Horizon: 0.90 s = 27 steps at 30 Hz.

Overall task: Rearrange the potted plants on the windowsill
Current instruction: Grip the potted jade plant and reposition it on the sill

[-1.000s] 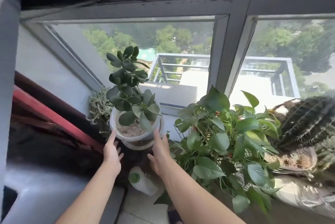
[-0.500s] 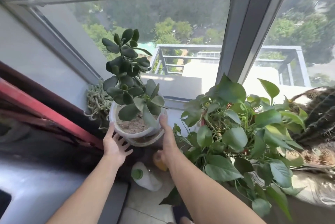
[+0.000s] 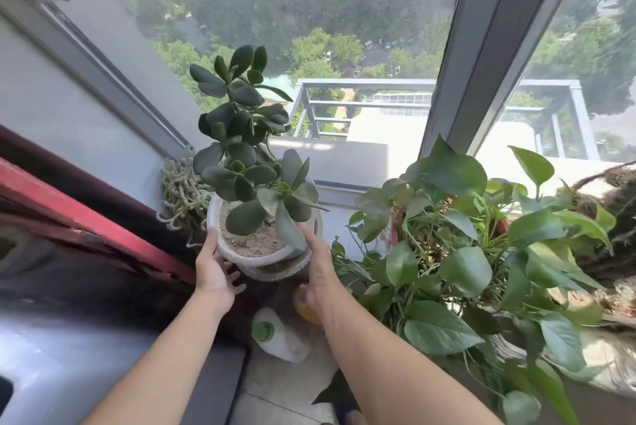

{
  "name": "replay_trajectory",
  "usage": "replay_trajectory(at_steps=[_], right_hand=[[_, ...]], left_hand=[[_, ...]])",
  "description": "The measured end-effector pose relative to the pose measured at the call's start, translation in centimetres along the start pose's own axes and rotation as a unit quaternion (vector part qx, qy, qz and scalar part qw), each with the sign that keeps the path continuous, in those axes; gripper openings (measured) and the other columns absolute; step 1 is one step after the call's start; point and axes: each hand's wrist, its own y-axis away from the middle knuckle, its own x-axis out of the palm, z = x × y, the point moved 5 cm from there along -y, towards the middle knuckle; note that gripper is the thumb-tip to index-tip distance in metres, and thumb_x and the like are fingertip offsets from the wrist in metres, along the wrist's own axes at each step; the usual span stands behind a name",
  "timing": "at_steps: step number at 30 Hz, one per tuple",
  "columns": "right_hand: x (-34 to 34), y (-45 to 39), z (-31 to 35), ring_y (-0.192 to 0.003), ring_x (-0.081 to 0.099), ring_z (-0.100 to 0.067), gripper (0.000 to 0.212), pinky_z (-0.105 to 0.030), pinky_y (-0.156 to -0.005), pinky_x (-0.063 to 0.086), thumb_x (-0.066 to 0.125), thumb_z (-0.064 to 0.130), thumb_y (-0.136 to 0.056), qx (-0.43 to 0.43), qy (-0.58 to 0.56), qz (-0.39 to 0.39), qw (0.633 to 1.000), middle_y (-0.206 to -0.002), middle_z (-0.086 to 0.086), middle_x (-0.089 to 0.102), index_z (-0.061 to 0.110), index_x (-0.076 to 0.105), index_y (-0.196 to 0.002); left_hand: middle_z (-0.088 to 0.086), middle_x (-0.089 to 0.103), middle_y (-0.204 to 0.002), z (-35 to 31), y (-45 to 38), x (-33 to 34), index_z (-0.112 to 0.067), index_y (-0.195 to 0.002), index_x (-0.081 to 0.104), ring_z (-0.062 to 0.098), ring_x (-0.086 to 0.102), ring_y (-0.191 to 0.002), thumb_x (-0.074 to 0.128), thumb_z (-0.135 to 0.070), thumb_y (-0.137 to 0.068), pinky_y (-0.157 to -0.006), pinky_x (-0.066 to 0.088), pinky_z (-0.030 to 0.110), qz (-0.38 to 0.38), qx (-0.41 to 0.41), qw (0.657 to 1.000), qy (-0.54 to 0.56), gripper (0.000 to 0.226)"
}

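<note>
A jade plant [image 3: 241, 135] grows in a white pot [image 3: 215, 218] that rests in a clear saucer [image 3: 275, 271] at the left end of the windowsill [image 3: 339, 228]. My left hand [image 3: 215, 270] presses the pot's left side, thumb up along its wall. My right hand [image 3: 318, 263] holds the right side, fingers against the rim. To the right stands a leafy pothos [image 3: 461, 235]. A pale trailing succulent [image 3: 180, 194] sits behind the pot in the corner. A cactus [image 3: 616, 204] is at the far right.
Below the sill lie a white bottle with a green cap [image 3: 275, 338] and an orange bottle [image 3: 304, 307]. A red bar [image 3: 86, 218] runs along the left wall. Grey window frames [image 3: 461, 56] rise right behind the plants.
Both hands have closed in on the jade plant's pot, the right one rising to its rim. My view has dropped and come nearer the sill.
</note>
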Motion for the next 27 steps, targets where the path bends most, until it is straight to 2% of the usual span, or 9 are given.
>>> replay_trajectory(at_steps=[4, 9, 11, 13, 15, 17, 22, 24, 27], right_hand=[[0.3, -0.1, -0.3, -0.136, 0.052, -0.027, 0.118, -0.048, -0.120, 0.033, 0.086, 0.063, -0.038, 0.026, -0.016, 0.004, 1.000, -0.142, -0.005, 0.062, 0.026, 0.051, -0.145], [0.0, 0.0, -0.2, -0.132, 0.054, -0.024, 0.107, -0.048, -0.117, 0.035, 0.082, 0.061, -0.038, 0.032, -0.016, -0.021, 0.999, -0.136, -0.002, 0.066, 0.025, 0.060, -0.136], [0.1, -0.1, 0.2, -0.125, 0.058, -0.021, 0.107, -0.041, -0.110, 0.041, 0.080, 0.058, -0.036, 0.008, -0.022, -0.026, 0.999, -0.131, -0.002, 0.069, 0.025, 0.059, -0.136], [0.1, 0.0, 0.4, -0.122, 0.059, -0.018, 0.108, -0.036, -0.105, 0.043, 0.079, 0.058, -0.037, -0.014, -0.019, -0.026, 0.999, -0.131, -0.002, 0.068, 0.023, 0.058, -0.137], [0.0, -0.1, 0.3, -0.126, 0.056, -0.020, 0.108, -0.039, -0.110, 0.040, 0.078, 0.059, -0.039, -0.026, -0.015, -0.029, 0.999, -0.135, -0.003, 0.065, 0.024, 0.056, -0.139], [0.0, -0.2, -0.1, -0.127, 0.056, -0.024, 0.104, -0.044, -0.114, 0.039, 0.079, 0.062, -0.040, -0.030, -0.009, -0.034, 0.999, -0.135, -0.004, 0.066, 0.026, 0.059, -0.136], [-0.2, 0.5, 0.2, -0.124, 0.059, -0.027, 0.096, -0.051, -0.113, 0.041, 0.080, 0.063, -0.044, -0.050, -0.004, -0.071, 0.996, -0.130, -0.006, 0.069, 0.025, 0.063, -0.131], [-0.1, 1.0, 0.5, -0.119, 0.062, -0.026, 0.084, -0.050, -0.110, 0.044, 0.079, 0.058, -0.054, -0.064, 0.001, -0.092, 0.994, -0.127, -0.006, 0.069, 0.024, 0.062, -0.128], [0.3, 1.6, 0.8, -0.104, 0.066, -0.016, 0.046, -0.036, -0.097, 0.052, 0.073, 0.043, -0.082, -0.110, 0.027, -0.135, 0.984, -0.116, -0.002, 0.072, 0.021, 0.064, -0.122]], left_hand=[[0.011, 0.060, -0.142, -0.4, -0.4, 0.1, -0.019, -0.136, 0.061, 0.039, 0.049, -0.131, 0.042, -0.078, -0.079, -0.102, 0.033, 0.054, 0.018, 0.003, 1.000, -0.002, 0.084], [0.011, 0.063, -0.138, -0.7, -0.7, 0.6, -0.023, -0.131, 0.063, 0.036, 0.053, -0.125, 0.031, -0.085, -0.079, -0.104, 0.032, 0.056, 0.033, 0.030, 0.999, -0.016, 0.087], [0.013, 0.064, -0.135, -0.8, -0.9, 0.8, -0.024, -0.129, 0.064, 0.035, 0.055, -0.122, 0.027, -0.090, -0.075, -0.109, 0.033, 0.058, 0.047, 0.033, 0.998, -0.001, 0.093], [0.014, 0.065, -0.133, -0.8, -0.9, 1.0, -0.026, -0.122, 0.067, 0.037, 0.057, -0.120, 0.030, -0.090, -0.074, -0.109, 0.036, 0.062, 0.050, 0.036, 0.998, 0.016, 0.088], [0.015, 0.064, -0.133, -0.6, -0.9, 0.9, -0.026, -0.119, 0.068, 0.037, 0.058, -0.118, 0.034, -0.086, -0.077, -0.107, 0.038, 0.062, 0.048, 0.035, 0.998, 0.028, 0.080], [0.016, 0.062, -0.136, -0.4, -1.1, 0.6, -0.022, -0.128, 0.064, 0.039, 0.056, -0.121, 0.038, -0.082, -0.079, -0.107, 0.038, 0.062, 0.054, 0.028, 0.998, 0.029, 0.082], [0.015, 0.061, -0.138, -0.9, -1.6, -0.3, -0.020, -0.133, 0.064, 0.043, 0.056, -0.119, 0.043, -0.073, -0.083, -0.101, 0.038, 0.058, 0.055, 0.020, 0.998, 0.011, 0.075], [0.016, 0.061, -0.139, -0.9, -1.6, -0.5, -0.020, -0.130, 0.065, 0.045, 0.056, -0.121, 0.046, -0.069, -0.083, -0.103, 0.037, 0.059, 0.055, 0.015, 0.998, 0.006, 0.071], [0.016, 0.061, -0.141, -0.7, -1.4, -0.6, -0.019, -0.126, 0.066, 0.046, 0.054, -0.126, 0.051, -0.067, -0.079, -0.107, 0.036, 0.058, 0.052, 0.010, 0.998, 0.015, 0.069]])
